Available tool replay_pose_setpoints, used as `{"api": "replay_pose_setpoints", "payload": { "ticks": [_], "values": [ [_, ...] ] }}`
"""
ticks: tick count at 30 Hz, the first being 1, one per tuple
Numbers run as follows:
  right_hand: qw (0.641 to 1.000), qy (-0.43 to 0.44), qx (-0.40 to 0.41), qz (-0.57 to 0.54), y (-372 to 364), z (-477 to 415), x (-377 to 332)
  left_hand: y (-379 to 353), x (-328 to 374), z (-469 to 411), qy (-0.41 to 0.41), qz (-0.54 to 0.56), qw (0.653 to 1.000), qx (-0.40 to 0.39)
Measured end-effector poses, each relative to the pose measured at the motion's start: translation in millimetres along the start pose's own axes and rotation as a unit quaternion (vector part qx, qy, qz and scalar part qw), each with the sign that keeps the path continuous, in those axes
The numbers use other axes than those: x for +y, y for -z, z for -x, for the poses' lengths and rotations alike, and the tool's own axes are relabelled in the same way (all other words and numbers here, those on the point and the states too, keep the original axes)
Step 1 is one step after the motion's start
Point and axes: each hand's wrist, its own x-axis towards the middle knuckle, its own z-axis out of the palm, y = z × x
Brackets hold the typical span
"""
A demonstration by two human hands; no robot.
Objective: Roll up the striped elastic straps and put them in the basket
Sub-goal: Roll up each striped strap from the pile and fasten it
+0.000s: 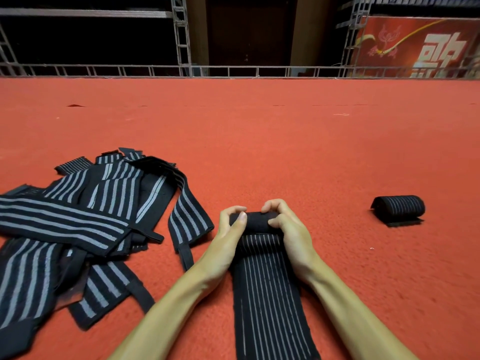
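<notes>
- Both hands are working one striped strap lying flat on the red carpet, its far end curled into a small roll.
- Left hand is gripping the roll's left end, thumb on top and fingers curled over.
- Right hand is pinching the right end the same way.
- A messy pile of loose straps is sitting off to the left.
- One finished roll is lying well off to the right.

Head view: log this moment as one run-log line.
step: rolling | strap: partly rolled | left hand: grips rolled end | right hand: grips rolled end | finished roll: lying right | loose pile: left | basket: unseen
</notes>
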Motion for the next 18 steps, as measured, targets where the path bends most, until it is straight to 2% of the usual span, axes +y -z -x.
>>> {"api": "replay_pose_setpoints", "payload": {
  "ticks": [6,8,12,18],
  "values": [
    [0.996,-0.008,-0.032,-0.079,0.2,-0.5,3.1,3.1,0.2,0.2,-0.026,0.007,1.000,0.010],
    [0.997,-0.005,-0.012,-0.077,-1.5,-1.1,2.3,4.7,-1.0,1.0,-0.032,0.026,0.999,-0.001],
    [0.998,-0.035,0.044,0.009,-4.4,-2.6,2.7,5.3,-3.3,1.6,-0.061,0.030,0.998,-0.020],
    [0.993,-0.044,0.039,0.103,-4.4,-3.3,3.1,2.5,-1.7,0.7,-0.095,0.022,0.995,0.015]
  ]
}}
